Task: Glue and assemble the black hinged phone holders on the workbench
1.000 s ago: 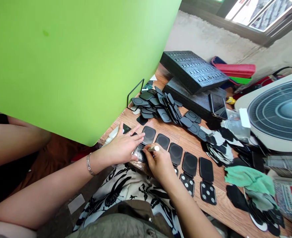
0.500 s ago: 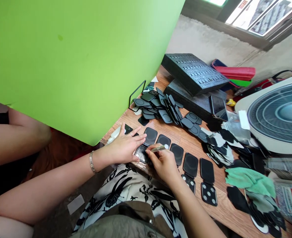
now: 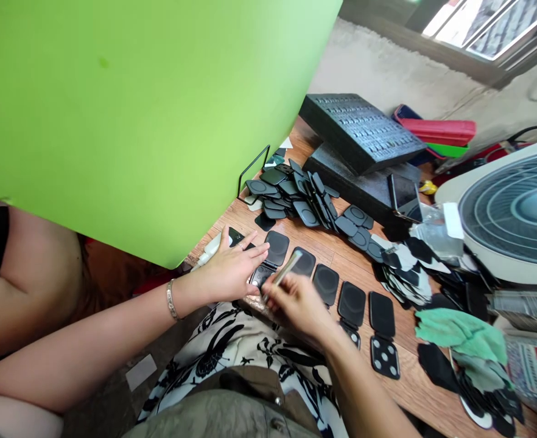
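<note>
Two bare hands work at the edge of a wooden table (image 3: 414, 380). The right hand (image 3: 296, 310) is clenched, gripping a slim metal rod (image 3: 287, 267) between thumb and fingers. The rod's upper end points toward 1 o'clock, and its lower end sits just over a black dotted pad (image 3: 260, 275). The left hand (image 3: 232, 271) is open, palm down, with fingers spread and reaching toward 3 o'clock, just beside that pad. A silver bracelet (image 3: 171, 300) circles its wrist. A row of black pads (image 3: 351, 304) runs toward 3 o'clock from the hands, and a heap of black pads (image 3: 291, 194) lies at 1 o'clock.
</note>
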{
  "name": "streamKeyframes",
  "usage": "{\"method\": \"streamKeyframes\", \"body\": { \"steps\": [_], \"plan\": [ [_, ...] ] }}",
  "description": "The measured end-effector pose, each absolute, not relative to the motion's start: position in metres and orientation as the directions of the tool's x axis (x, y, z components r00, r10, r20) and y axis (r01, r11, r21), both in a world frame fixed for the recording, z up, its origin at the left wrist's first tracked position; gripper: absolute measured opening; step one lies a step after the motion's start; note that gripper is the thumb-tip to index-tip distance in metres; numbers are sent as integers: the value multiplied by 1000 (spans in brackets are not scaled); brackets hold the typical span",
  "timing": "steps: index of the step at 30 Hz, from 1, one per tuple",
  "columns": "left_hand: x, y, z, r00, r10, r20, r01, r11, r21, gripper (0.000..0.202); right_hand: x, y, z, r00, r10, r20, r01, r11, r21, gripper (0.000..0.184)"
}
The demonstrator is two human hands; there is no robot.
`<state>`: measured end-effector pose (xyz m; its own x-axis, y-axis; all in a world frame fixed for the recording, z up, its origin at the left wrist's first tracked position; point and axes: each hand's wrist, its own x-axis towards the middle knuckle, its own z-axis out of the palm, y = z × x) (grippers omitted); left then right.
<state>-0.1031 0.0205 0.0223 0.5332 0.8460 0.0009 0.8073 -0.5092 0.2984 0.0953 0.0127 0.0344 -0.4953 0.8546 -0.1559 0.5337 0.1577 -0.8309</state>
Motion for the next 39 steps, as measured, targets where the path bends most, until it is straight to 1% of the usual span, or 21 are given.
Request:
{"method": "streamKeyframes", "body": {
  "steps": [1,2,3,5,7,10,13,16,18,21,23,25,27,29,34,36,39],
  "plan": [
    [-103,21,22,534,845,3,806,-511,298,65,98,9,39,-504,842,-195,492,94,-865,19],
    [-103,22,22,541,841,8,801,-519,299,65,100,7,43,-483,854,-194,445,49,-894,20],
    [-104,22,21,552,834,15,793,-530,301,65,102,6,47,-438,887,-150,403,44,-914,19],
    [-104,23,21,565,825,29,779,-544,310,64,104,8,51,-348,937,-11,372,128,-919,15],
    [-104,24,20,557,830,29,779,-535,327,63,100,16,49,-360,930,77,413,233,-881,11],
    [-105,24,20,544,839,15,782,-513,355,64,84,28,35,-425,901,90,496,315,-809,8],
    [-107,23,19,537,843,17,781,-505,368,68,68,33,25,-450,885,121,568,388,-726,10],
    [-108,23,19,530,847,25,782,-500,372,67,62,34,25,-475,873,109,620,420,-663,13],
    [-107,23,19,525,851,20,785,-493,375,66,62,35,28,-496,864,92,615,424,-665,12],
    [-105,25,20,522,853,9,790,-487,372,66,67,35,30,-530,847,31,577,387,-719,10],
    [-104,26,21,531,848,4,790,-496,360,65,74,31,27,-523,852,-28,556,316,-769,12],
    [-104,27,22,546,837,4,786,-514,344,63,83,26,23,-459,888,-36,530,241,-813,14],
    [-103,28,23,560,828,10,779,-531,335,64,91,21,18,-385,923,-3,513,212,-832,17],
    [-103,28,23,566,824,8,776,-536,332,64,93,20,16,-382,924,36,516,245,-821,17],
    [-101,28,24,561,828,-20,788,-525,322,63,83,22,20,-476,870,128,540,404,-738,12],
    [-101,28,24,558,830,-23,791,-523,316,64,83,24,24,-509,854,111,551,422,-720,11],
    [-100,28,25,558,829,-33,792,-520,320,68,88,26,27,-554,832,35,538,389,-748,11]
  ]
}}
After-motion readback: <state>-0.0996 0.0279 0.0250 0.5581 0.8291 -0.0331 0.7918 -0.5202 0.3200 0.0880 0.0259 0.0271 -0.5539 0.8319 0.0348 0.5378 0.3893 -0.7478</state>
